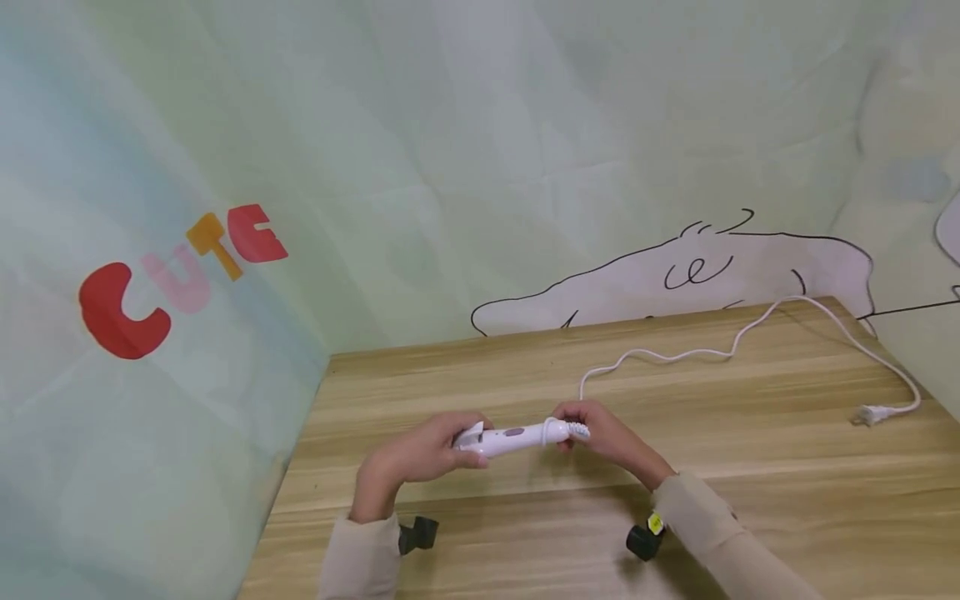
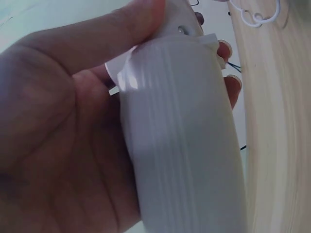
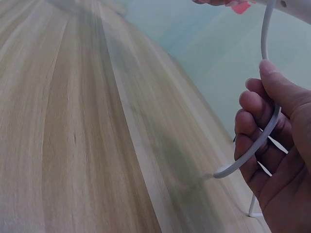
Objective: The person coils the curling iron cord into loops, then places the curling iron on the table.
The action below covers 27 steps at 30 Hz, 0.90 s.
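Observation:
A white hair styling iron [image 1: 517, 438], with a grey oval button on its handle, is held over the table. My left hand [image 1: 423, 450] grips its wide end between thumb and fingers; in the left wrist view its ridged white casing [image 2: 184, 136] fills the palm. At the handle's other end, by the coiled cord sleeve, is my right hand [image 1: 603, 433]. In the right wrist view its thumb and fingers pinch the white cord [image 3: 255, 145], which curves across the palm. One turn of cord loops round the handle.
The rest of the cord [image 1: 675, 358] trails over the wooden table [image 1: 480, 375] to a plug [image 1: 873, 414] at the right. Behind and left stand printed fabric walls [image 1: 420, 183]. Black wrist mounts [image 1: 643, 542] sit at both sleeves.

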### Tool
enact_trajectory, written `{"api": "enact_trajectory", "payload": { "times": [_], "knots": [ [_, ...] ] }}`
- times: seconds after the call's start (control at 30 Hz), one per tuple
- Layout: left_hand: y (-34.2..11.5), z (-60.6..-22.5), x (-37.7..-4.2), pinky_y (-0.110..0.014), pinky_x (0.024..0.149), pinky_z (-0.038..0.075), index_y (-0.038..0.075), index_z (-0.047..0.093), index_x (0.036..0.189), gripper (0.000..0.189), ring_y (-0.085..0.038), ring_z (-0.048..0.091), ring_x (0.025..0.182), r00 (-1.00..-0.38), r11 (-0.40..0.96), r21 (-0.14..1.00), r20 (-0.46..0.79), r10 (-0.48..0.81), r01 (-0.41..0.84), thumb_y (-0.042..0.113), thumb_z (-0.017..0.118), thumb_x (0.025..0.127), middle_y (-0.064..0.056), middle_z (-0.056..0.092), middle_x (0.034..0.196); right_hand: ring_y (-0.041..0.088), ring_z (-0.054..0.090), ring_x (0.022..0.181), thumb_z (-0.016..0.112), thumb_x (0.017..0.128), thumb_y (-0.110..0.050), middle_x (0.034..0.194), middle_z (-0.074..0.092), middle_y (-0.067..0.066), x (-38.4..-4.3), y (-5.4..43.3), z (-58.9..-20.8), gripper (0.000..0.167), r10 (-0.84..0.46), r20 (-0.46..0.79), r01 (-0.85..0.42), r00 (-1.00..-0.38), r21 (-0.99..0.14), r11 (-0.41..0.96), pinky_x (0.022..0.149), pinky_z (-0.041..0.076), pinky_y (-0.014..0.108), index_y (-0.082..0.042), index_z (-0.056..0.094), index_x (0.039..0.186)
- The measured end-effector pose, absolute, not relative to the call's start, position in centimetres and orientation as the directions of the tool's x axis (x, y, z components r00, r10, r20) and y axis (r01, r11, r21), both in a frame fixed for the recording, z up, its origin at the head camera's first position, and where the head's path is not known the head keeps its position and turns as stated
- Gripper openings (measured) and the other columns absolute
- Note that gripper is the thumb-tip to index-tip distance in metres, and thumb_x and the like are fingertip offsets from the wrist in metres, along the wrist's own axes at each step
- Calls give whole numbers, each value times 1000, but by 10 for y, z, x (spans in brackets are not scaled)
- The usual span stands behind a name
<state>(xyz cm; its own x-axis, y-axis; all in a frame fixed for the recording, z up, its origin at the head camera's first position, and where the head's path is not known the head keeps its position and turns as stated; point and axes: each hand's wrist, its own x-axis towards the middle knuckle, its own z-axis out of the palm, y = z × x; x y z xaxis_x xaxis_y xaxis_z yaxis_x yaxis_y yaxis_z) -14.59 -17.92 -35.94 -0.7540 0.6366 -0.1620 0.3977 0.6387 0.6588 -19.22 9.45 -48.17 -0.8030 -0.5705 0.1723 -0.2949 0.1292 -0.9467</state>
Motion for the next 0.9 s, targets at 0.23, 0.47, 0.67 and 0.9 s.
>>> {"api": "enact_trajectory", "payload": {
  "times": [0.23,0.47,0.67,0.9],
  "knots": [
    [-174,-361,-144,-33,78,42,15,60,101,16,-15,52,86,-745,663,667,-240,622,339,20,68,88,2,59,95,4,54,70,63,89,-7,83,68,6,-198,98,-475,10,-576,127,-319,-808,-915,247,63,44,21,0,69,90],
    [-172,-361,-144,-33,77,42,15,60,101,19,-15,52,85,-734,681,654,-278,620,328,23,69,87,3,59,95,8,53,63,68,88,-26,70,63,1,-203,99,-455,17,-573,98,-351,-814,-869,350,58,44,22,-12,69,79],
    [-171,-360,-143,-34,77,43,14,60,99,20,-14,52,84,-736,699,621,-275,618,355,26,70,86,3,60,95,3,45,56,67,87,-34,62,55,-1,-204,97,-433,23,-595,160,-476,-788,-771,423,53,38,20,-12,68,79],
    [-171,-362,-140,-34,75,43,12,58,95,16,-14,51,82,-766,716,606,-257,589,347,18,70,85,1,60,91,1,44,60,68,87,-31,66,57,-13,-194,89,-406,15,-587,259,-616,-767,-554,560,60,38,21,-21,65,76]
  ]
}}
